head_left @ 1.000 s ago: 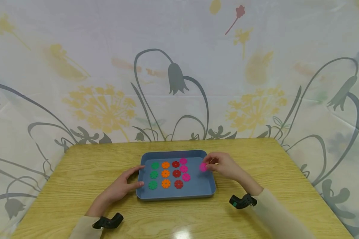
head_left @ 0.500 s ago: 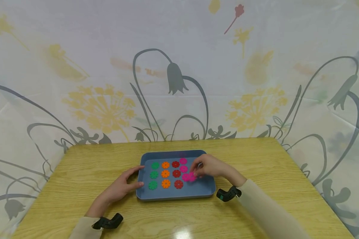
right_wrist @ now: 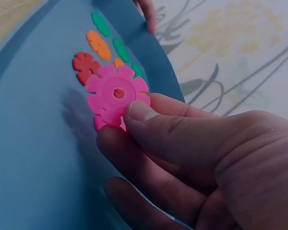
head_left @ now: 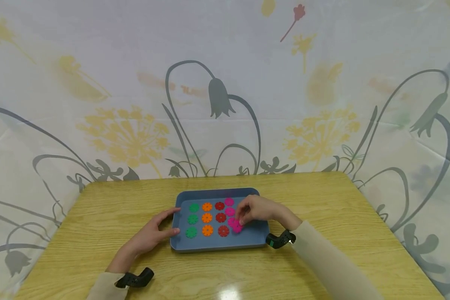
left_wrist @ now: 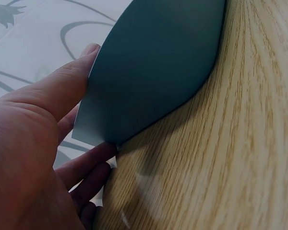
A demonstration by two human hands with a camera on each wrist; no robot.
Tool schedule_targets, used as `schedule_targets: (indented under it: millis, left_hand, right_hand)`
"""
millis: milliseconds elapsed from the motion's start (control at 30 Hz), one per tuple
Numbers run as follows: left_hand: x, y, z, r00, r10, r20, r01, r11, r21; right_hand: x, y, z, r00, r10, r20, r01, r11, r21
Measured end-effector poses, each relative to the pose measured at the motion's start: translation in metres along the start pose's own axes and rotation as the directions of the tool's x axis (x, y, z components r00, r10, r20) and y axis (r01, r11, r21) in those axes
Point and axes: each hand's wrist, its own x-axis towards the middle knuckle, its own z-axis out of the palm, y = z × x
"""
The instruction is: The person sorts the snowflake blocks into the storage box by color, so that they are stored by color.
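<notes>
A blue tray (head_left: 247,246) on the table carries flower-shaped plastic discs in columns: green (head_left: 193,219), orange (head_left: 207,218), red (head_left: 221,218) and pink (head_left: 229,211). My right hand (head_left: 260,208) is over the tray's right half. It pinches another pink disc (right_wrist: 116,91) between thumb and fingers, raised above the tray floor in the right wrist view. In the head view this disc overlaps the lowest pink one of the column. My left hand (head_left: 151,235) holds the tray's left wall, its thumb (left_wrist: 67,86) at the rim and other fingers against the outside.
The wooden table (head_left: 116,208) extends around the tray. Behind its far edge hangs a cloth (head_left: 225,137) printed with flowers. Each wrist wears a black camera band, the right one (head_left: 281,239) close to the tray's front right corner.
My right hand has carried the pink disc left and nearer to me, from the tray's right side to the lower end of the pink column. The left hand stays put.
</notes>
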Motion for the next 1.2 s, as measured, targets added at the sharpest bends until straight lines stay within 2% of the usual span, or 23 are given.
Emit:
schedule_targets:
  millis: [333,500,733,867,1067,1200]
  left_hand:
    - [-0.003,0.000,0.000,1.000,0.008,0.000,-0.008,1.000,-0.010]
    - [-0.004,0.002,0.001,1.000,0.005,-0.003,-0.005,1.000,-0.008]
    - [-0.004,0.003,0.001,1.000,-0.002,-0.009,0.002,1.000,-0.002]
    - [-0.002,0.001,0.001,1.000,-0.008,-0.009,0.008,1.000,-0.002]
    - [-0.001,0.001,0.003,1.000,0.007,-0.011,-0.007,1.000,0.005]
    - [-0.001,0.002,0.004,0.999,0.021,-0.026,-0.020,1.000,0.022]
  right_hand:
    - [-0.003,0.000,0.008,0.998,0.001,-0.058,-0.002,1.000,-0.010]
    - [-0.003,-0.002,0.011,0.999,-0.025,-0.046,0.023,0.998,-0.052]
    - [-0.004,-0.004,0.012,0.999,0.010,-0.045,-0.012,0.998,-0.055]
    - [-0.005,-0.004,0.011,0.999,-0.005,-0.039,0.002,0.998,-0.061]
    - [-0.008,-0.001,0.009,0.999,-0.024,-0.045,0.023,1.000,-0.009]
    - [-0.009,0.000,0.007,0.998,-0.013,-0.067,0.019,0.995,0.096]
